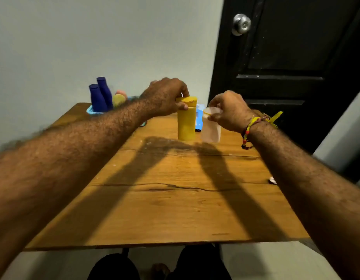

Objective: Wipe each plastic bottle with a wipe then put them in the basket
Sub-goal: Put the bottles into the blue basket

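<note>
Table (pixel 175 209) is carrying everything; taking the yellow bottle (pixel 186 124) as landmark, since it is standing upright near the table's far edge, roughly mid-width.

Basket (pixel 90 111), light blue, is sitting well left of the yellow bottle at the far-left corner. It is already holding two dark blue bottles (pixel 100 96) upright, plus a yellow-green and a pinkish round item behind them, too blurred to identify.

Left hand (pixel 169 96) is coming over the top of the yellow bottle, fingers and thumb curled round its cap and pinching it. Bottle base looks to be on the table.

Right hand (pixel 227 110) is just right of the yellow bottle, fingers gripping the neck of a clear bottle (pixel 211 128). That one is hanging slightly tilted, close beside the yellow bottle; cannot tell if its base is touching the table.

A blue-and-white pack (pixel 199 118) is lying just behind the yellow bottle, probably the wipes. No wipe is visible in either hand.

Judgement: the person is picking the next bottle. Both hands are occupied, so neither is free to pull a wipe. Better to commit to one bottle, set the other down upright, and free the right hand for the pack. Holding by the cap is fine for wiping the body; cap needs a regrip after. Clear bottle looks light, so tip-over risk on release.
</note>
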